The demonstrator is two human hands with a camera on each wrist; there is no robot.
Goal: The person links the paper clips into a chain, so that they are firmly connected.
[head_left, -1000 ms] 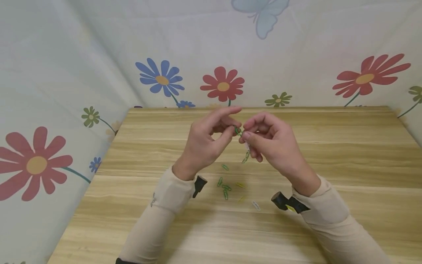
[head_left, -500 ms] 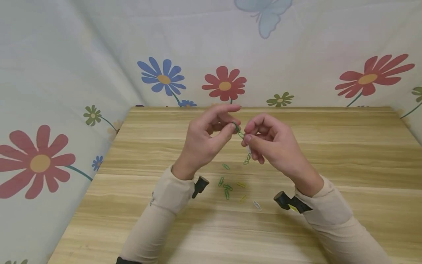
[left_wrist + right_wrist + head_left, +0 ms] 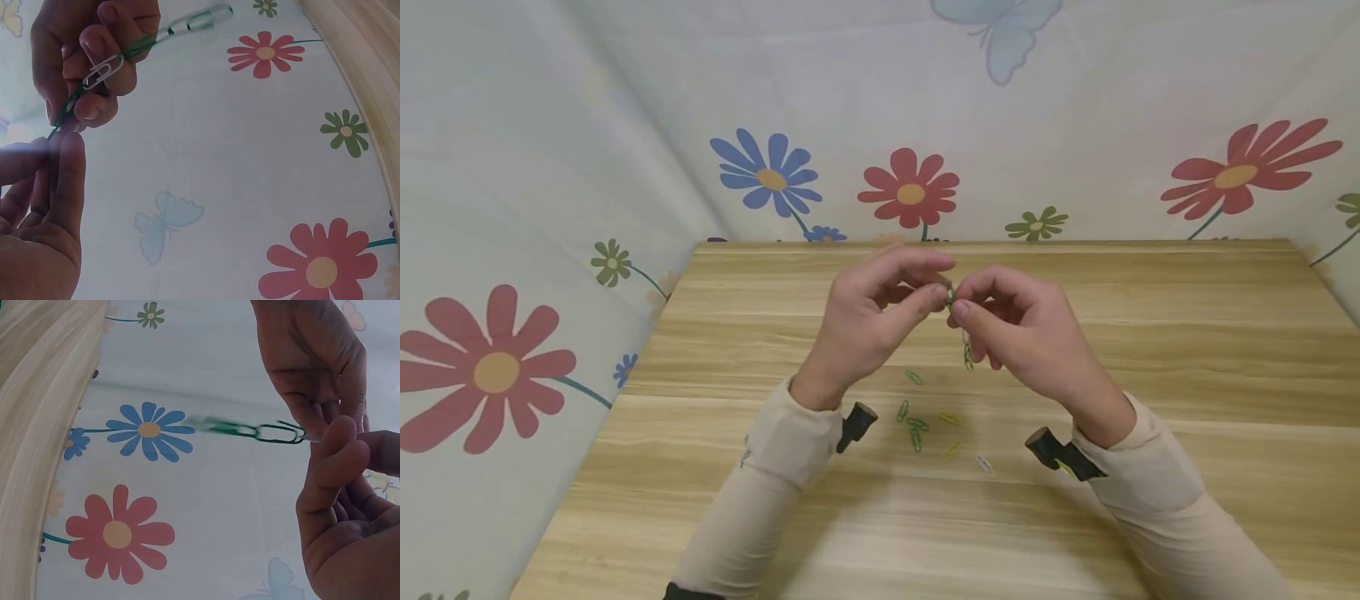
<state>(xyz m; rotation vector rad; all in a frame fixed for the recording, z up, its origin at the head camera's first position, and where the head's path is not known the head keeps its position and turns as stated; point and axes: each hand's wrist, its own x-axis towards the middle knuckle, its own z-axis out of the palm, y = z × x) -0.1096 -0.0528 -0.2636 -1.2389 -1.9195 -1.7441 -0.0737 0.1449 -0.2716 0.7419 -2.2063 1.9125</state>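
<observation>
Above the table my left hand (image 3: 872,317) and right hand (image 3: 1030,325) meet fingertip to fingertip. A green paper clip (image 3: 67,111) lies between them; the left thumb and fingers pinch one end of it. The right hand pinches the same spot, at the top of a paper clip chain (image 3: 967,354) that dangles below its fingers. Along this chain the left wrist view shows a white paper clip (image 3: 103,72) and further green ones, blurred toward the free end. In the right wrist view a green link (image 3: 281,433) sticks out past the right fingers. Fingertips hide the exact joint.
On the wooden table (image 3: 700,350) under the hands lie several loose green paper clips (image 3: 916,440), two yellow paper clips (image 3: 950,417) and one white paper clip (image 3: 985,465). A flower-printed cloth (image 3: 1075,125) hangs behind the table and along its left side.
The hands have drawn closer together, so the green clip between them is now mostly covered by fingertips. The hanging chain has swung slightly. The loose clips lie as before.
</observation>
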